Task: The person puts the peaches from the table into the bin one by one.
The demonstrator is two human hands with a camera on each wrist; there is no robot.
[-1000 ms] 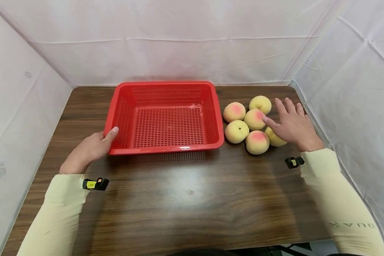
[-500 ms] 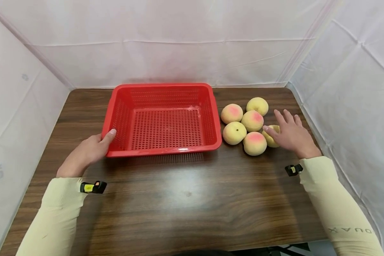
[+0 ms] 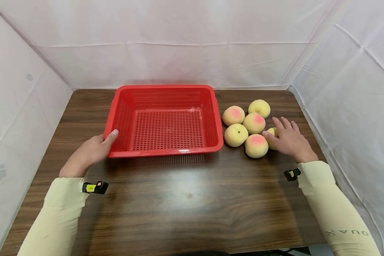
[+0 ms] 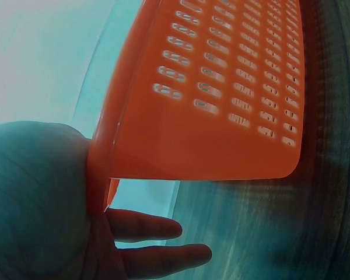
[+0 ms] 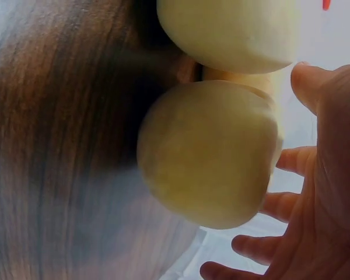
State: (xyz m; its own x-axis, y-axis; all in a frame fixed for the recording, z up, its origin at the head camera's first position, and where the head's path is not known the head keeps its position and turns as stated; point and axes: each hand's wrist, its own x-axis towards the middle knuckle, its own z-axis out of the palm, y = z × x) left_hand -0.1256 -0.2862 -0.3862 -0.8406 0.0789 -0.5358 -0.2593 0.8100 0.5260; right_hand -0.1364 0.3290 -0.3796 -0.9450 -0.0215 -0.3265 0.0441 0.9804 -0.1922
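My left hand grips the near left corner of a red plastic basket, thumb over the rim. In the left wrist view, two fingers extend below the rim, beside the slotted wall. Over the rightmost peach is my right hand, its fingers spread and partly hiding the fruit. The right wrist view has that peach in front of the palm, fingertips just past its far side. The thumb is close to a neighbouring peach.
Several more peaches, one with its stem dimple up, cluster between basket and right hand. All stand on a dark wooden table. White sheets hang along its back and both sides.
My right hand has come down and nearer, from above the far side of the rightmost peach to close over it. The left hand keeps its hold on the basket.
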